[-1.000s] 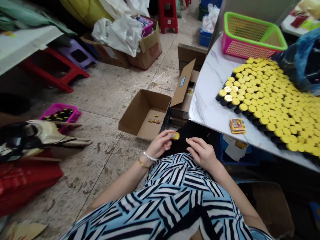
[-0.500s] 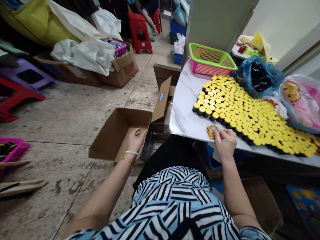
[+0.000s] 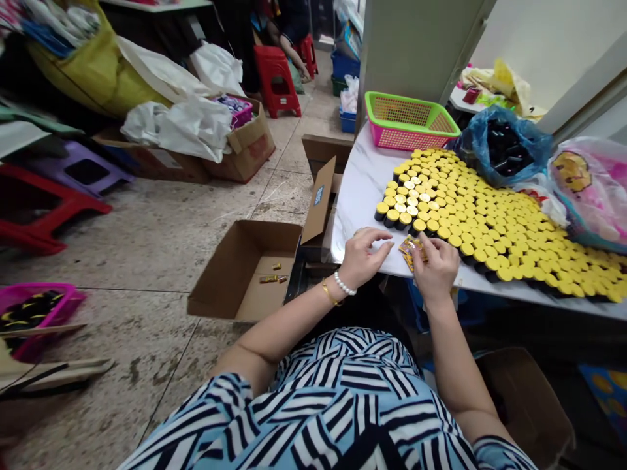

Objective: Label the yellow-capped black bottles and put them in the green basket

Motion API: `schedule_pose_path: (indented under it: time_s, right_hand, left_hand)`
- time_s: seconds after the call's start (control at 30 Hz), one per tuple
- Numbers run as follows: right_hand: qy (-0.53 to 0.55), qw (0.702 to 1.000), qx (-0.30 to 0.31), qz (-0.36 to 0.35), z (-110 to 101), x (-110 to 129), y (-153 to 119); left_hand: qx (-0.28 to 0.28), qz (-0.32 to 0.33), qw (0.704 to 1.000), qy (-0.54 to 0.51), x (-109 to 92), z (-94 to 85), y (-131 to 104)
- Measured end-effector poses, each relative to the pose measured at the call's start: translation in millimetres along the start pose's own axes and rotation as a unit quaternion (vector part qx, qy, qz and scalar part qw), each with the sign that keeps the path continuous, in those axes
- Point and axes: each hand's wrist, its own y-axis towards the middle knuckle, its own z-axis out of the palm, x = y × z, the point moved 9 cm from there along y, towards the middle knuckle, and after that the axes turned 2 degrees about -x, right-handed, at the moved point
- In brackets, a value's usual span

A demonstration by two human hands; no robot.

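Observation:
My left hand is over the table's near left corner, thumb and fingers apart with nothing between them. My right hand pinches a small stack of orange and yellow printed packets at the table edge. Beyond it stand many black cylinders with yellow caps, packed close together. Down on the left, an open cardboard box holds several small yellow and dark pieces.
A green and pink basket and a blue bag of black items stand along the back of the white table. Another open carton touches the table's left side. Red stools and stuffed boxes line the floor.
My left hand has moved from above the box to the table beside my right hand, and its fingers have opened. Small pieces now show in the box. The packets look more spread.

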Motion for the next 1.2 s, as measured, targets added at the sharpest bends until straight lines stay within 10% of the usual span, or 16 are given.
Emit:
schedule_pose_path:
  time_s: [0.2, 0.33, 0.57, 0.7, 0.83, 1.0, 1.2]
  right_hand:
    - [0.006, 0.999, 0.012, -0.029, 3.8, 7.6, 5.1]
    - [0.057, 0.992, -0.089, -0.072, -24.2, 22.0, 2.1]
    - [0.245, 0.963, -0.101, -0.048, -46.1, 53.0, -12.6]
    - [0.476, 0.856, 0.044, 0.199, -9.4, 53.3, -29.6]
    - [0.555, 0.755, 0.188, 0.293, 20.8, 78.2, -50.9]
    - [0.529, 0.788, 0.14, 0.283, 17.4, 78.1, -48.9]
    - [0.498, 0.821, 0.147, 0.238, 10.8, 89.8, -48.6]
  left_hand:
    - [0.034, -0.017, 0.999, 0.024, 9.0, 35.7, 11.7]
    - [0.064, -0.142, 0.986, -0.066, 22.2, 34.2, 5.8]
    - [0.11, -0.351, 0.867, -0.337, 32.6, 21.9, -32.0]
    - [0.059, -0.303, 0.912, -0.269, 27.7, -9.7, -41.5]
    - [0.046, -0.242, 0.942, -0.228, 14.8, -28.7, -51.9]
    - [-0.068, -0.174, 0.97, -0.158, -8.0, -70.4, -60.1]
    - [-0.058, -0.079, 0.991, -0.089, -40.9, -81.5, -59.5]
